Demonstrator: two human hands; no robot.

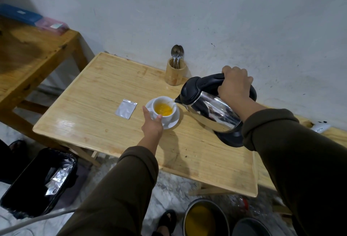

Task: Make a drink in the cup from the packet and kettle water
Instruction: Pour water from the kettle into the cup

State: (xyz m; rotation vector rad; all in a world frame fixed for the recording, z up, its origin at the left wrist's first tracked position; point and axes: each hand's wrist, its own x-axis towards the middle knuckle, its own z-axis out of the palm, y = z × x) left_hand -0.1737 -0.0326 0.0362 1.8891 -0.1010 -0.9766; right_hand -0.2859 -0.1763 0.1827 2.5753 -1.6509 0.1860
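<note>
A white cup holding orange-yellow liquid stands on a white saucer in the middle of the wooden table. My left hand grips the cup and the saucer's near left edge. My right hand grips the black handle of a steel kettle, which is tilted left with its spout over the cup's rim. A thin stream of water runs from the spout into the cup. A silver packet lies flat on the table just left of the saucer.
A wooden holder with spoons stands by the wall behind the kettle. The kettle's black base sits under it. On the floor are a black bin with foil packets, a pot of yellow liquid and a second table at left.
</note>
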